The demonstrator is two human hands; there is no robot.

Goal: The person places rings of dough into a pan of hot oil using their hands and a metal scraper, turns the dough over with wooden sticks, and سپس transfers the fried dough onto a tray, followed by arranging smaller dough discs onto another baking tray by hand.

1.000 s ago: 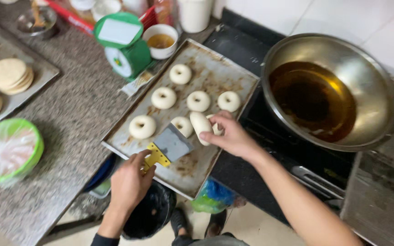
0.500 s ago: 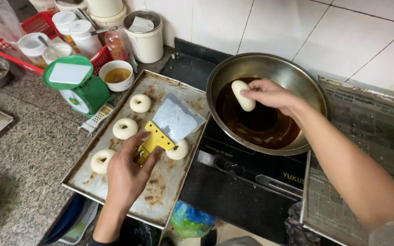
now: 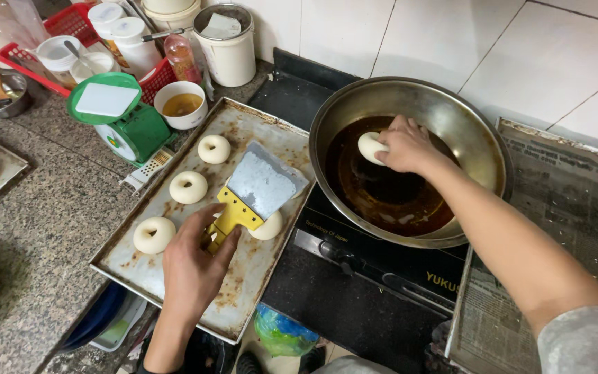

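Right hand (image 3: pixel 406 145) pinched a raw dough ring (image 3: pixel 370 147) just over the dark oil in the wok (image 3: pixel 482 149). Left hand (image 3: pixel 192 260) gripped the yellow-handled scraper (image 3: pixel 254 194) above the baking tray (image 3: pixel 140 266). Dough looked soft and floppy, probably best held lightly by its edge.

White jars (image 3: pixel 120 29) are sitting in a red basket (image 3: pixel 29 59) at the counter's back; newspaper (image 3: pixel 555 208) is lying right of the stove.

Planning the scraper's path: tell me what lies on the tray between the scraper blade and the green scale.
In the head view, two ring-shaped dough pieces lie between scraper blade and green scale, on the tray.
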